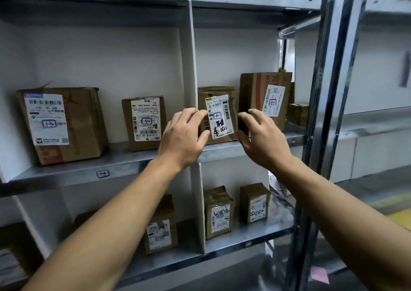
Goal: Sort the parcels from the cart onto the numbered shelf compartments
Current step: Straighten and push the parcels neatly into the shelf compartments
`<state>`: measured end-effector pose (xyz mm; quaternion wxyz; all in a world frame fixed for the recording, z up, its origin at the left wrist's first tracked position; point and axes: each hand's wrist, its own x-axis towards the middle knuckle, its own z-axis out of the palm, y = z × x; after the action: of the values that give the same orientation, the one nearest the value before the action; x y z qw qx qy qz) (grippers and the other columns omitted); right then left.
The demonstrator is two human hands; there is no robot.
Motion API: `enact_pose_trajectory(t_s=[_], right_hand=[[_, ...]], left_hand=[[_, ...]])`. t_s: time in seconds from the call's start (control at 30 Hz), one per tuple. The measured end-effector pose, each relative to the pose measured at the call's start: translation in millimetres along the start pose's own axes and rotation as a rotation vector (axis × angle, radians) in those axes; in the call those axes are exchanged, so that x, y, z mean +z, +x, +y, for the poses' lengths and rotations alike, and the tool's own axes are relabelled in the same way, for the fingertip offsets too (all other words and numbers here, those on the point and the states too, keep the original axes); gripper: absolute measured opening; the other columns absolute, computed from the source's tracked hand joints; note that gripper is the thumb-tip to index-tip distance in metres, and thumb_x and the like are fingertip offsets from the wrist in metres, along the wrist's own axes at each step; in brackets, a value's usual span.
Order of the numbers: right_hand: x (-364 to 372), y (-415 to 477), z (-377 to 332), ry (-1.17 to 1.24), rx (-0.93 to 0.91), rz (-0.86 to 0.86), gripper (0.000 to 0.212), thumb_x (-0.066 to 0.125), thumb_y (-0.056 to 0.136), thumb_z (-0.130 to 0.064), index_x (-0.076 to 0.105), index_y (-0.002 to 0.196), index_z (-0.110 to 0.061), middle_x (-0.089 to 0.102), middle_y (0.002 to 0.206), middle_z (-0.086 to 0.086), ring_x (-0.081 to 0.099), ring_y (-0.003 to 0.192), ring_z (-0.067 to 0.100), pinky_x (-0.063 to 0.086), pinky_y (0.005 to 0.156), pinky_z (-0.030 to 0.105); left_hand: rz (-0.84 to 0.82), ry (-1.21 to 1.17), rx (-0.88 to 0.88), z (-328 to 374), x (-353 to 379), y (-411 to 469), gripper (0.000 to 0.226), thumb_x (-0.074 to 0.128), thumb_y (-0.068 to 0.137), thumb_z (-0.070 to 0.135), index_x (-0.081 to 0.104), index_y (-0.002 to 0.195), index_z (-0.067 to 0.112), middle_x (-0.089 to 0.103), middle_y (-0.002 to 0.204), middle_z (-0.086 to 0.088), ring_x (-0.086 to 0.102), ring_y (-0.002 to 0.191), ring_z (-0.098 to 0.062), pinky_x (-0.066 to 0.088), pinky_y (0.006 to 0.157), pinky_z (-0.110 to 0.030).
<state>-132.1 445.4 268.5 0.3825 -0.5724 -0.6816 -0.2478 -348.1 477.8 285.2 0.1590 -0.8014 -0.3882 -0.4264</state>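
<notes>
A small brown parcel [222, 115] with a white label and black handwriting stands upright on the middle shelf [224, 152], in the right compartment just past the white divider [189, 68]. My left hand [184, 137] is in front of its left edge. The fingertips and thumb overlap the box, and its face shows between them. My right hand [260, 135] hovers at the parcel's right side with its fingers spread, in front of the gap to a taller taped parcel [264, 97]. Neither hand closes around the box.
The left compartment, marked 13 [102, 173], holds a large parcel [62, 124] and a smaller one [145, 122]. The lower shelf [244, 239] carries several small parcels. A metal upright [320, 113] frames the right side, with another rack beyond it. The cart is out of view.
</notes>
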Motion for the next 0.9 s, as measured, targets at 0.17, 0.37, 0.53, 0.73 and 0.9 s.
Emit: enact_pose_trajectory(t_s=[0.17,0.37,0.53,0.73,0.9], right_hand=[[4,29,30,0.075,-0.048,0.051,0.043,0.062,0.094,-0.029,0.054,0.133,-0.011,0.054,0.134,0.018,0.057,0.115,0.04,0.054,0.088,0.051],[19,80,61,0.274,-0.068,0.047,0.048,0.062,0.095,-0.027,0.052,0.14,-0.012,0.051,0.142,0.013,0.052,0.125,0.034,0.047,0.104,0.046],[36,107,67,0.467,-0.084,0.009,0.049,0.06,0.098,-0.029,0.048,0.145,-0.017,0.049,0.145,0.007,0.048,0.13,0.022,0.034,0.105,0.027],[61,129,68,0.592,-0.055,-0.052,0.054,0.06,0.098,-0.032,0.044,0.148,-0.02,0.048,0.143,0.011,0.049,0.129,0.024,0.034,0.104,0.024],[77,136,72,0.626,-0.05,-0.096,0.049,0.062,0.097,-0.026,0.048,0.144,-0.017,0.054,0.136,0.013,0.054,0.124,0.028,0.04,0.106,0.033]], left_hand=[[0.035,0.001,0.029,21,25,33,0.049,0.059,0.089,0.031,0.05,0.136,0.019,0.052,0.131,-0.003,0.048,0.119,-0.024,0.042,0.102,-0.041],[0.081,-0.01,-0.049,36,52,80,0.05,0.062,0.09,0.025,0.049,0.137,0.016,0.048,0.134,-0.004,0.045,0.123,-0.023,0.039,0.105,-0.037],[0.119,0.041,-0.135,38,67,95,0.055,0.064,0.09,0.024,0.046,0.141,0.015,0.043,0.139,-0.004,0.039,0.127,-0.021,0.032,0.107,-0.031],[0.123,0.127,-0.246,31,74,99,0.058,0.065,0.09,0.025,0.044,0.142,0.013,0.041,0.141,-0.006,0.038,0.13,-0.023,0.031,0.112,-0.035],[0.123,0.172,-0.261,32,81,104,0.056,0.064,0.091,0.024,0.044,0.142,0.012,0.041,0.142,-0.007,0.038,0.131,-0.026,0.03,0.113,-0.036]])
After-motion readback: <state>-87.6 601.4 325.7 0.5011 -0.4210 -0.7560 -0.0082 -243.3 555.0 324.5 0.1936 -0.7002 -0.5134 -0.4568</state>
